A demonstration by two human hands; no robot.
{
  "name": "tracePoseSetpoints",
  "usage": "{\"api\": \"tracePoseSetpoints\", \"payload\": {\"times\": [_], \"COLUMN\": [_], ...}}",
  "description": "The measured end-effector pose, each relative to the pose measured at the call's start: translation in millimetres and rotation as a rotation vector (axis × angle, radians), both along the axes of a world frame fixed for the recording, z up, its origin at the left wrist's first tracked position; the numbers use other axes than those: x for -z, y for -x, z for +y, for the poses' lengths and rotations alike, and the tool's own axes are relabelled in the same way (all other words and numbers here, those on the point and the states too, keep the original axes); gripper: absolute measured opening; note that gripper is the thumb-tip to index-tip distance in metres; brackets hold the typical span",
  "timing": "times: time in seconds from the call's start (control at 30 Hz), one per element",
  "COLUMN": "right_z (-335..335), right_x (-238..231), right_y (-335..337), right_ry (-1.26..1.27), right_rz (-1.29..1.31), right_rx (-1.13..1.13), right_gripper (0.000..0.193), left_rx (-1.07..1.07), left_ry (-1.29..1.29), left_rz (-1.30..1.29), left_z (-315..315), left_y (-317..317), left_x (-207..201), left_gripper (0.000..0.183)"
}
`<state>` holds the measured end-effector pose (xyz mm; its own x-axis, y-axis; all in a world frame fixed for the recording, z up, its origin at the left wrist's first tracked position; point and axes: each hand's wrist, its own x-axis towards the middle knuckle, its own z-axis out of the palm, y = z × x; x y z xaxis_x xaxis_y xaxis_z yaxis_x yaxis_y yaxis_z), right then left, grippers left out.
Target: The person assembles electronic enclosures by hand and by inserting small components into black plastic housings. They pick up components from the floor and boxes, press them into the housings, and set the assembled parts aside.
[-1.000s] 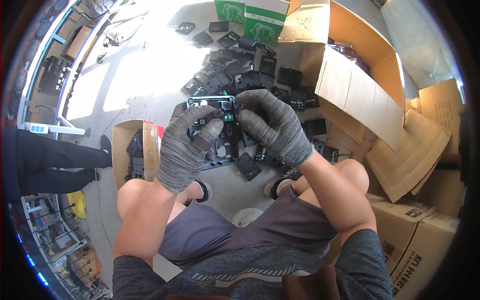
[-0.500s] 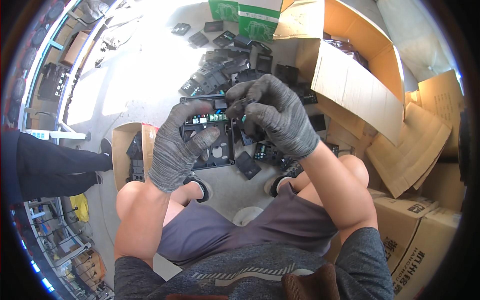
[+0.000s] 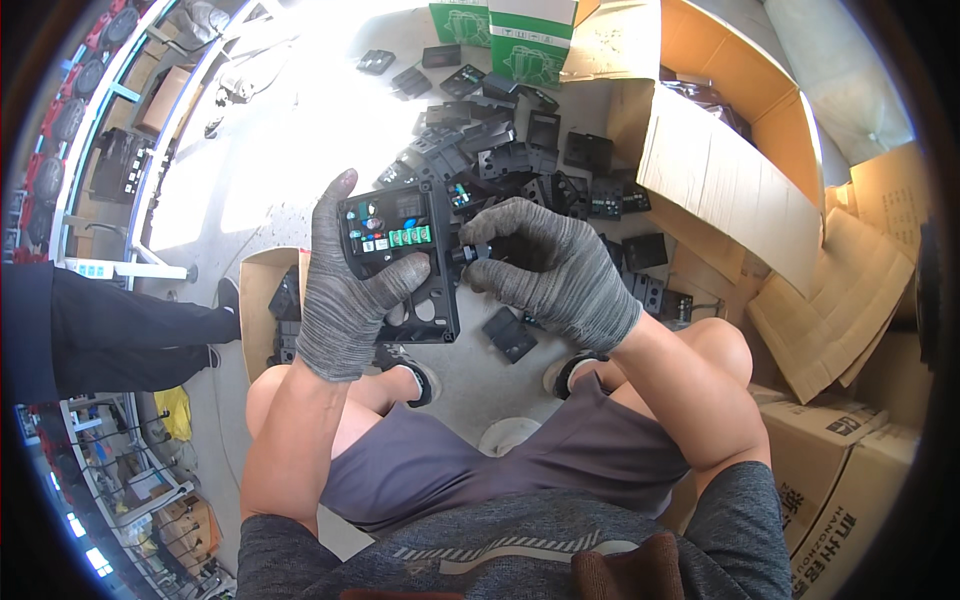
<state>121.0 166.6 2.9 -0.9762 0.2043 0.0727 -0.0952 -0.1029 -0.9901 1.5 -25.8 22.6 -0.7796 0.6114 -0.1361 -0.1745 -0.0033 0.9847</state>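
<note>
My gloved left hand (image 3: 345, 315) grips a black plastic housing (image 3: 443, 310) by its left side, thumb pressed over the front. Inside the housing sits a circuit board (image 3: 385, 215) with green terminal blocks (image 3: 410, 236) and small blue and white parts. My gloved right hand (image 3: 565, 260) is at the housing's right edge, thumb and fingers pinched round a small dark cylindrical fitting (image 3: 476, 253). Whether that fitting touches the housing is hard to make out. Beyond my hands, a pile of similar black housings (image 3: 500, 130) lies on the floor.
An open cardboard box (image 3: 720, 150) stands at the far right, with flattened cardboard (image 3: 830, 290) beside it. Green-and-white boxes (image 3: 530, 45) stand behind the pile. A small carton (image 3: 262, 310) holding black parts is at my left, near another person's legs (image 3: 140, 330).
My right hand has come down from above the housing's upper right corner to its right edge. The housing has tilted slightly, and my left fingers have moved from its front to its left side.
</note>
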Motion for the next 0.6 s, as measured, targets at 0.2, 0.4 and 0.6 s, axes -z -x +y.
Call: {"api": "tracePoseSetpoints", "payload": {"times": [0.2,0.4,0.6], "right_z": [-3.6,-4.3,-6.2], "right_x": [-6.1,-3.6,-5.8], "right_y": [-0.2,-0.9,-5.5], "right_ry": [-0.430,-0.491,-0.362], "right_rz": [0.232,0.346,0.084], "right_rx": [0.098,0.093,0.061], "right_gripper": [0.029,0.028,0.021], "left_rx": [-0.016,0.006,0.017], "left_ry": [-0.041,-0.064,-0.071], "left_rz": [0.014,0.018,0.098], "left_z": [1.8,4.7,6.2], "left_y": [-2.9,-6.6,-10.6], "left_x": [0.8,3.0,6.1], "left_gripper": [0.108,0.111,0.114]}}
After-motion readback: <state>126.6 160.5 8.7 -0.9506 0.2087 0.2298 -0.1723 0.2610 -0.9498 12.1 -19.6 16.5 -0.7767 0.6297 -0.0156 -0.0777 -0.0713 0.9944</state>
